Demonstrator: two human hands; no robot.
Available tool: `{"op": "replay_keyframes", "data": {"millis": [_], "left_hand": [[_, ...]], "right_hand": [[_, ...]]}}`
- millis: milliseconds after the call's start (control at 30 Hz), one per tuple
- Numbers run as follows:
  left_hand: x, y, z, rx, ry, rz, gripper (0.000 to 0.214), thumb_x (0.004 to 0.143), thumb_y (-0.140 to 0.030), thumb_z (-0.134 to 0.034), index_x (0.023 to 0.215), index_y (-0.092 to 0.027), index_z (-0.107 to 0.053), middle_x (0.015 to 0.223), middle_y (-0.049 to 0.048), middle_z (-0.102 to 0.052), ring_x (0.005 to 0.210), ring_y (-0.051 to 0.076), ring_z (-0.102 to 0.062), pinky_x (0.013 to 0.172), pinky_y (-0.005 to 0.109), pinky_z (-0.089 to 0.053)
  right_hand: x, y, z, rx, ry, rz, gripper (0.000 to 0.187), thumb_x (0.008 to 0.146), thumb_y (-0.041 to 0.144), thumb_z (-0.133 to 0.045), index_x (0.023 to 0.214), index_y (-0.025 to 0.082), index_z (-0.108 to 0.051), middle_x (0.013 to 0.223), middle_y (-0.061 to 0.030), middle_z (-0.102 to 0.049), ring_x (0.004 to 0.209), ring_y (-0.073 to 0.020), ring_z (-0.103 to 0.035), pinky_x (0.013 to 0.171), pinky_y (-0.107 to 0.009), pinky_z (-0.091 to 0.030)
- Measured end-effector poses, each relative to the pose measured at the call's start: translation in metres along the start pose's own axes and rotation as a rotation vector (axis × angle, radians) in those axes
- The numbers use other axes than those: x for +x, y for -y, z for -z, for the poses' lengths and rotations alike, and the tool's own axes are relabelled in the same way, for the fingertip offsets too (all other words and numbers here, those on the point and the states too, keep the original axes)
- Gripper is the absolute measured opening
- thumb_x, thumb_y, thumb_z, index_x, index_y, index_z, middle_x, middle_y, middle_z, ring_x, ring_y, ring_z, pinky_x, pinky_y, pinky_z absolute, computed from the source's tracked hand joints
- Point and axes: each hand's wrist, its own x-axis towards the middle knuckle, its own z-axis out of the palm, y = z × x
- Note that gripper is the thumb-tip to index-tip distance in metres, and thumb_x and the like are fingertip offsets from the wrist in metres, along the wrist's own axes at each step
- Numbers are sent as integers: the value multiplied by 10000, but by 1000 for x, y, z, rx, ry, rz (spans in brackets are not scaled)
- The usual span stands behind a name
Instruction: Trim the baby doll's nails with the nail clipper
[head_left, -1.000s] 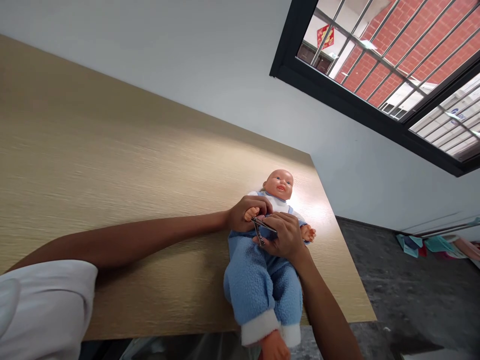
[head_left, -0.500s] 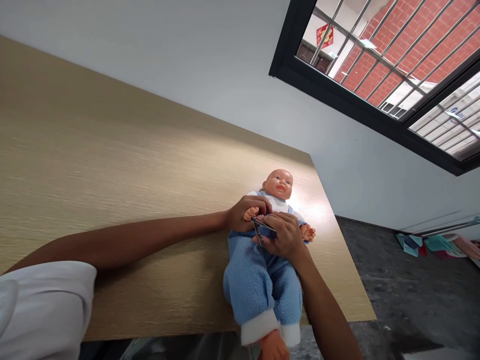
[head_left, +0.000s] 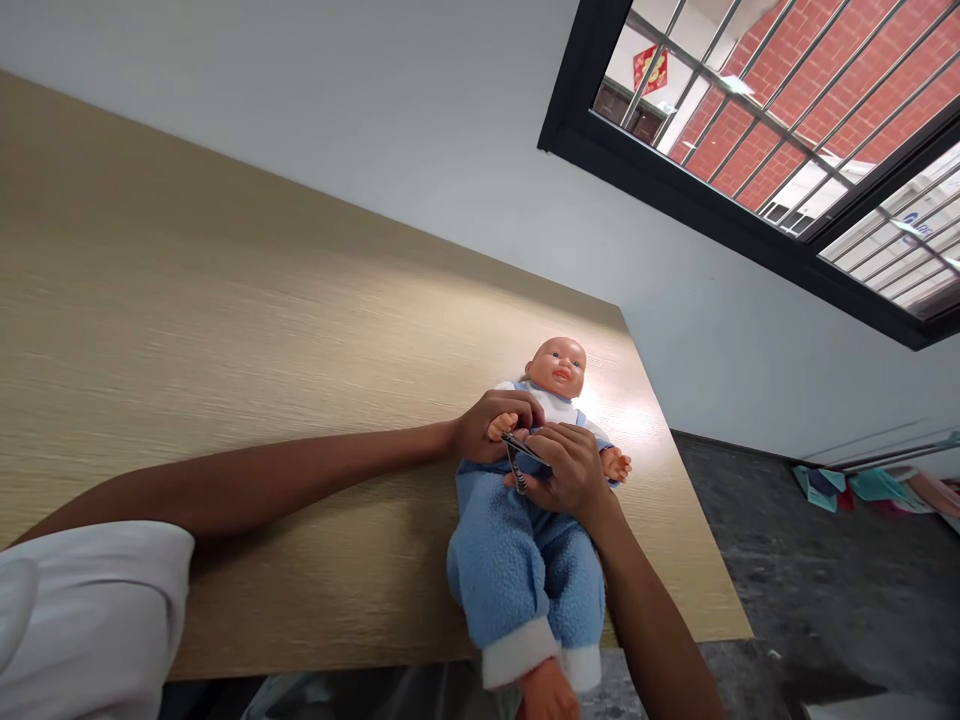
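Note:
On its back on the table lies a baby doll [head_left: 499, 570] in blue fleece trousers with white cuffs and a white top. My left hand [head_left: 491, 415] is closed around the doll's arm, and the doll's small hand [head_left: 502, 427] pokes out of my grip. Between the thumb and fingers of my right hand [head_left: 568, 465] is a metal nail clipper [head_left: 517, 462], its lever spread away from the body. The clipper's tip is at the doll's fingers; whether it touches them is too small to tell. The doll's other hand [head_left: 616, 464] lies free beside my right wrist.
The wooden table [head_left: 225, 330] runs along a pale wall [head_left: 337, 110], and its right edge drops to a dark floor [head_left: 795, 570]. A barred window [head_left: 750, 120] is at upper right. Folded coloured cloths [head_left: 877, 488] are low at the far right. The doll's feet overhang the front edge.
The clipper's lever has shifted very slightly in my right hand. My left hand, the doll and both arms stay practically where they were.

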Motion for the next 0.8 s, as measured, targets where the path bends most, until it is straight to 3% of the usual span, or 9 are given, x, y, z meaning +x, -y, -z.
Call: {"op": "replay_keyframes", "data": {"millis": [333, 800], "left_hand": [[0, 0, 0, 3, -10, 0, 336, 950, -409, -547, 730, -155, -546, 851, 105, -688, 751, 163, -653, 700, 269, -544], [0, -1, 0, -8, -9, -6, 318, 944, -382, -552, 729, -148, -551, 854, 110, -684, 749, 156, -643, 691, 259, -535]], "right_hand": [[-1, -1, 1, 14, 39, -16, 316, 961, 435, -559, 1168, 196, -555, 775, -36, -716, 662, -189, -668, 609, -309, -505], [3, 1, 2, 29, 16, 3, 300, 1012, 436, -481, 1095, 163, -572, 739, -36, -685, 629, -174, -631, 573, -298, -464]]}}
